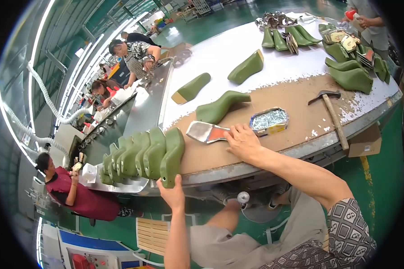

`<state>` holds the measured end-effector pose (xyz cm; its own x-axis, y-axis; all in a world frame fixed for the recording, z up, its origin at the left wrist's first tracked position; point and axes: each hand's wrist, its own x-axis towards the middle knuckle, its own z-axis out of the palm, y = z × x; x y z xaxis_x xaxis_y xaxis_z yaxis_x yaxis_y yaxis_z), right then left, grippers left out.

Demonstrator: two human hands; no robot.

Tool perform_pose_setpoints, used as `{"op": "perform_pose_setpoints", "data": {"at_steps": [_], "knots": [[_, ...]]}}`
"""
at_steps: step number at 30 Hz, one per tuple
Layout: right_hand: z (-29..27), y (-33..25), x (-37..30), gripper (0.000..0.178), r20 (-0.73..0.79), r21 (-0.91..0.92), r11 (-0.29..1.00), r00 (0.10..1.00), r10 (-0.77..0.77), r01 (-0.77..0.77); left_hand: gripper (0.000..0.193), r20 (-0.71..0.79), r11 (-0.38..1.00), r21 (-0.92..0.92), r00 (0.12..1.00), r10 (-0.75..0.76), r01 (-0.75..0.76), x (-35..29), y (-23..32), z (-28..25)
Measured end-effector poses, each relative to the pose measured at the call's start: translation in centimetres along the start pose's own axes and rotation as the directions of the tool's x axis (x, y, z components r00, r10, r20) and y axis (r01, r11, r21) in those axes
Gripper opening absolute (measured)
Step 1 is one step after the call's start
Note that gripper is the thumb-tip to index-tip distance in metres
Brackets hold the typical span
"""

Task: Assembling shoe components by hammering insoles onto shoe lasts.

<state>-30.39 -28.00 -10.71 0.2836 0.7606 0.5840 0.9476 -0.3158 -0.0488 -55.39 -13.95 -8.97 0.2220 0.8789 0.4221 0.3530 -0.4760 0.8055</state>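
Note:
My left hand (172, 193) is closed on the lower end of a green shoe last (172, 154), the nearest one in a standing row of green shoe lasts (134, 154) at the table's left edge. Thumb and fingers sit on either side of that end. On the brown board, my right hand (243, 141) has its fingers closed over one end of a flat insole (206, 132), pale at its wide part and orange toward my fingers. Beyond it, another green last (220, 106) lies on its side. Right beside my right hand is an open tin (269, 121) with a crinkled silvery inside.
A hammer (331, 112) lies at the right, its handle over the table edge. Two green lasts (247, 67) lie on the white sheet; several more (352, 74) are piled at the far right, near another person. Co-workers (134, 54) sit along the left bench. A cardboard box (366, 141) stands below the table.

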Motion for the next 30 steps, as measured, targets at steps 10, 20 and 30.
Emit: {"op": "perform_pose_setpoints", "data": {"at_steps": [10, 20, 30], "knots": [[-13.3, 1.4, -7.1, 0.031, 0.532, 0.801, 0.145, 0.802, 0.273, -0.581, 0.06, 0.114, 0.681, 0.307, 0.736, 0.667, -0.665, 3.3, 4.3, 3.5], [-19.8, 2.4, -22.2, 0.079, 0.219, 0.883, 0.085, 0.564, 0.796, -0.463, 0.074, 0.651, 0.615, 0.417, 0.692, 0.311, -0.669, 10.2, 9.7, 22.3], [-18.2, 0.1, -14.4, 0.041, 0.328, 0.859, 0.18, 0.786, 0.525, -0.479, 0.049, 0.621, 0.841, -0.483, 0.772, 0.133, 0.244, 0.2, 12.2, 6.4]]}}
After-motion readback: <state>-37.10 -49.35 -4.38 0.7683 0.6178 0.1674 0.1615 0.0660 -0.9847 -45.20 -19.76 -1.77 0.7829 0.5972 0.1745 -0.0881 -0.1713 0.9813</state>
